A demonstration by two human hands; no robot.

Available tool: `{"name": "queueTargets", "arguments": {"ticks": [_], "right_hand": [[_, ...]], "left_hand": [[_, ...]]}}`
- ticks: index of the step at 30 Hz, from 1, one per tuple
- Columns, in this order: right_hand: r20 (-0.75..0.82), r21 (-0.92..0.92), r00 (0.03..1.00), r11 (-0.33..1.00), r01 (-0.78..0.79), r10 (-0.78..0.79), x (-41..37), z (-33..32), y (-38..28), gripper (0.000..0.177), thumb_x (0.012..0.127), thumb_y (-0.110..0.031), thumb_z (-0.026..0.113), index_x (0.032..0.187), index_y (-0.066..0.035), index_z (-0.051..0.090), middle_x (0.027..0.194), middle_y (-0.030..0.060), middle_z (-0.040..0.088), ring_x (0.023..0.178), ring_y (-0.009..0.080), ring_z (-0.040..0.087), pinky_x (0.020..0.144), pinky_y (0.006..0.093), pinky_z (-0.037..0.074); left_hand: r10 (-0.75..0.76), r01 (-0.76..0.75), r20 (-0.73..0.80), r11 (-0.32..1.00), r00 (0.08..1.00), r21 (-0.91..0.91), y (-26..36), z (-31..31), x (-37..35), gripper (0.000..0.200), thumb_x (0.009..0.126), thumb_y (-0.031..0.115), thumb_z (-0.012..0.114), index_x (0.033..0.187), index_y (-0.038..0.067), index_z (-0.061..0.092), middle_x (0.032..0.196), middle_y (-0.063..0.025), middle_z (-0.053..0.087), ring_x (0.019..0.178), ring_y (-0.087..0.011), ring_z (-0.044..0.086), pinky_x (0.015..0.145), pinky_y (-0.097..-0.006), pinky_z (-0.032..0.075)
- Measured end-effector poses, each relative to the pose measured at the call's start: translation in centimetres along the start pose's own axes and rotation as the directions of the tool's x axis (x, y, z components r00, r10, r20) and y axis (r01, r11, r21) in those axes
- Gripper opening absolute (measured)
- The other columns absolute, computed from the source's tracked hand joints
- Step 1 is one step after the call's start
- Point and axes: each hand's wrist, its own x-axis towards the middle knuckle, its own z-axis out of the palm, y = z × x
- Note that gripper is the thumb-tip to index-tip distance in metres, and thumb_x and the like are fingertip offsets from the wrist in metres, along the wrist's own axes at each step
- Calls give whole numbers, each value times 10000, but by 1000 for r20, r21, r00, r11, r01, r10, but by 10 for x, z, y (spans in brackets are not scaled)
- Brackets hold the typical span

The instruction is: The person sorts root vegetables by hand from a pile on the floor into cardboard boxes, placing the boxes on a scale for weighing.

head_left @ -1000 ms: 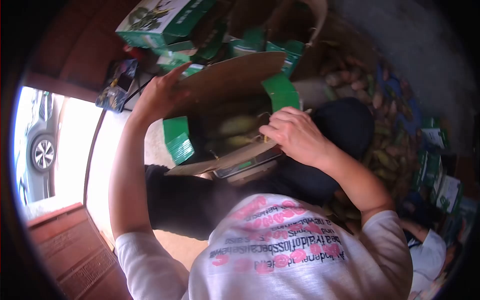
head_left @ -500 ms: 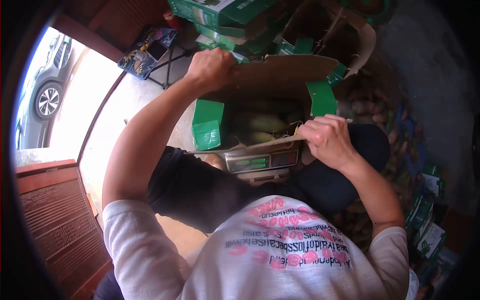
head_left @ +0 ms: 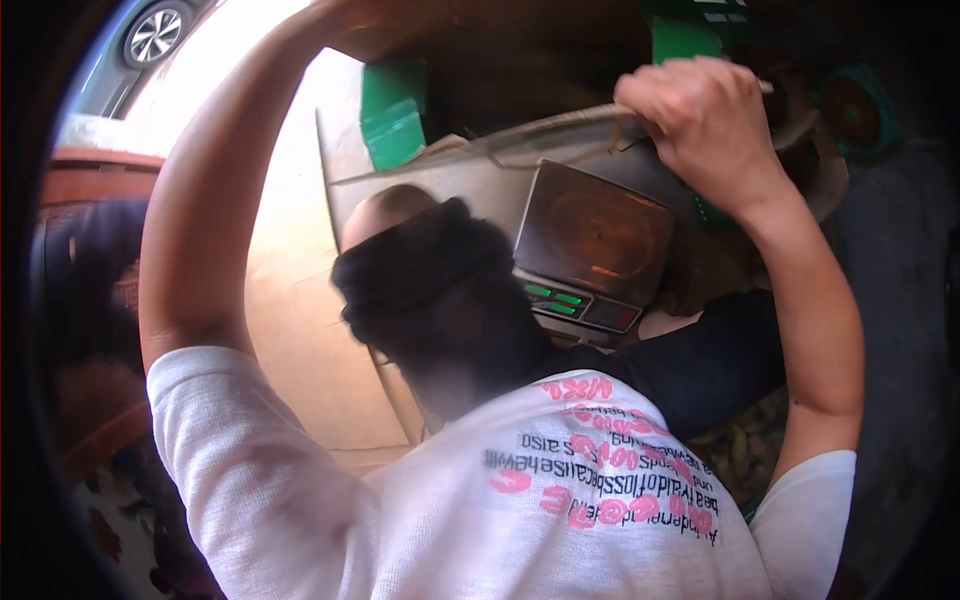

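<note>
My right hand (head_left: 700, 125) is closed on the near top edge of an open cardboard box (head_left: 540, 135), knuckles up. At the top edge of the view my left wrist and part of my left hand (head_left: 365, 22) show by the box's far left side; its fingers are out of sight. Green printed flaps (head_left: 393, 115) stick out at the box's left. The inside of the box is dark and its contents cannot be made out. Nearer me than the box stands a digital scale (head_left: 595, 225), its metal plate bare and its display lit green.
My knees in dark cloth lie on both sides of the scale. A flat cardboard sheet (head_left: 295, 330) covers the floor at left. Red-brown furniture (head_left: 100, 165) stands at far left, with a car (head_left: 150, 40) outside. A round green-rimmed object (head_left: 855, 112) sits at right.
The box has come off the scale and moved away from me, uncovering the plate. Both hands went forward with it. The view has tilted and turned.
</note>
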Motion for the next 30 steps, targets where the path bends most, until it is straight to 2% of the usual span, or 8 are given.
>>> {"name": "queueTargets", "arguments": {"ticks": [3,4,7,9,11,15,25,30], "right_hand": [[0,17,995,995,97,-97,45,18,-16,37,696,-72,547,678,-88,519,629,59,566,643,258,597,555,380,457],[-1,46,991,990,132,-132,58,20,-28,40,693,-78,551,669,-93,524,632,58,573,645,258,602,553,378,464],[505,105,815,958,268,-284,113,-4,-62,216,808,-81,571,1013,-46,512,933,86,574,902,206,571,784,336,455],[510,151,781,931,332,-361,130,10,-91,210,812,-87,575,1017,-56,548,941,84,596,914,198,588,778,325,464],[34,181,932,920,349,-360,118,70,-129,82,702,-102,565,672,-128,637,660,48,644,682,232,659,534,342,494],[47,494,879,776,393,-475,109,98,-228,63,631,-126,596,590,-159,630,605,64,624,641,242,653,501,355,486],[47,885,811,400,237,-583,73,106,-350,76,689,-128,567,711,-84,625,691,69,632,706,270,644,583,392,505],[-115,734,951,620,277,-288,64,92,-233,46,703,-113,543,727,-77,558,679,64,584,683,253,621,589,380,498]], "left_hand": [[-576,426,155,370,802,-826,-33,-21,-56,226,764,226,658,792,3,680,568,-105,572,535,-114,546,485,-289,457],[-451,436,-37,878,892,-199,-1,-52,-87,225,770,243,643,850,41,702,639,-118,634,581,-160,603,526,-311,487],[-484,494,-99,849,869,188,24,-94,-144,223,775,268,631,866,81,712,760,-136,681,667,-243,653,587,-358,515],[-322,357,-159,873,934,332,-45,-82,-204,362,797,413,623,950,88,672,853,-186,642,825,-346,620,680,-418,491],[-379,362,-49,827,924,431,-47,-95,-255,297,800,323,618,943,68,668,858,-201,633,802,-367,609,669,-421,482],[-494,453,41,823,868,343,-30,-105,-366,225,771,238,571,876,63,663,728,-198,611,699,-394,597,587,-454,473],[-847,509,296,508,441,695,-58,-122,-652,193,779,250,587,888,102,646,883,-159,619,816,-368,592,673,-477,468],[-984,793,148,12,-98,610,-38,-93,-709,328,786,71,498,1094,44,608,1064,-222,589,992,-333,568,839,-422,445]]}}
